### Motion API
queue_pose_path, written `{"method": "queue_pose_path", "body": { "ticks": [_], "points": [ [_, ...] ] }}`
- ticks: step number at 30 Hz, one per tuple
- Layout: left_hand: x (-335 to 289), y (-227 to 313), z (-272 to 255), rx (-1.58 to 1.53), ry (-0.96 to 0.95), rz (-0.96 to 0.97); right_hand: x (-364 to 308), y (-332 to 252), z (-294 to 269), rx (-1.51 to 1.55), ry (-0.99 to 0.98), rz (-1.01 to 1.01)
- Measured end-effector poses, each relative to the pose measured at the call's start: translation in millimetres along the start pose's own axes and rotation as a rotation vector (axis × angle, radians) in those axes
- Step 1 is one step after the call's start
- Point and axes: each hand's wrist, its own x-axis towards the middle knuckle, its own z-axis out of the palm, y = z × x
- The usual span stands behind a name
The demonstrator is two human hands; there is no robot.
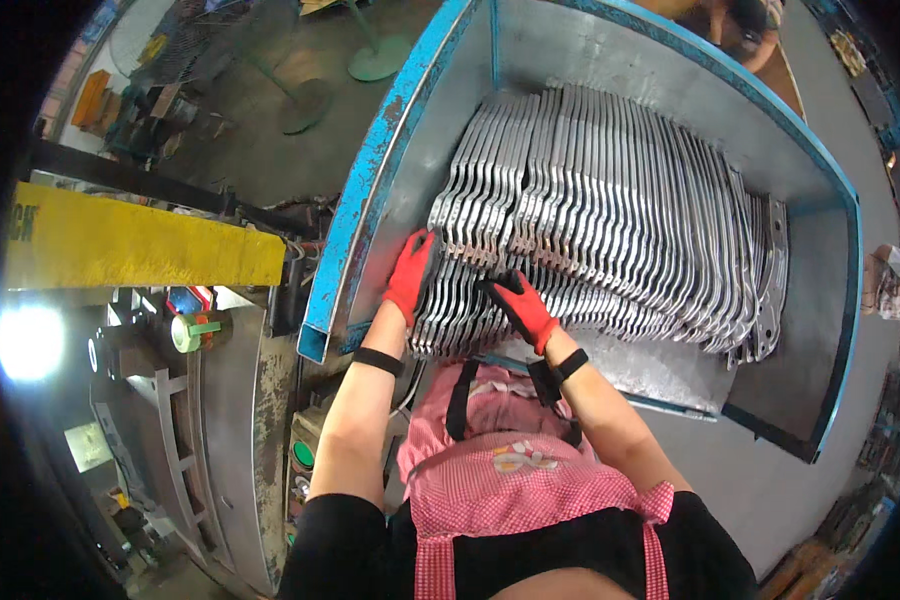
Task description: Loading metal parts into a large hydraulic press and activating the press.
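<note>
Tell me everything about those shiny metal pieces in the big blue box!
The metal pieces are flat, silvery-grey strips with bends and small holes near their ends. Many stand on edge, packed side by side in long rows, filling much of the blue bin. They look like bare stamped steel. The left hand and right hand, both in red gloves, rest on the nearest pieces.

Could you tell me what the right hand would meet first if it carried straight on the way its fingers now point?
The right hand already rests on the stacked metal parts; straight on, it would probably just run along them.
</note>
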Motion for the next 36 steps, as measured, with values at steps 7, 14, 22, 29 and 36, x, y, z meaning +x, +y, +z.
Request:
{"method": "queue_pose_path", "body": {
  "ticks": [7,14,22,29,36],
  "points": [
    [-10,29,20,-0.083,0.104,-0.115,19,3,6,-0.371,0.315,0.002],
    [-11,19,29,-0.199,0.198,-0.003,9,-18,11,-0.741,0.318,-0.107],
    [-44,38,19,-0.274,0.161,-0.189,-13,11,5,-0.799,0.234,-0.273],
    [-141,-42,-24,0.302,-0.205,0.2,-87,14,14,-0.894,-0.154,-0.183],
    [-142,-61,-39,0.271,-0.211,-0.079,-113,25,8,-0.955,-0.221,-0.154]
  ]
}}
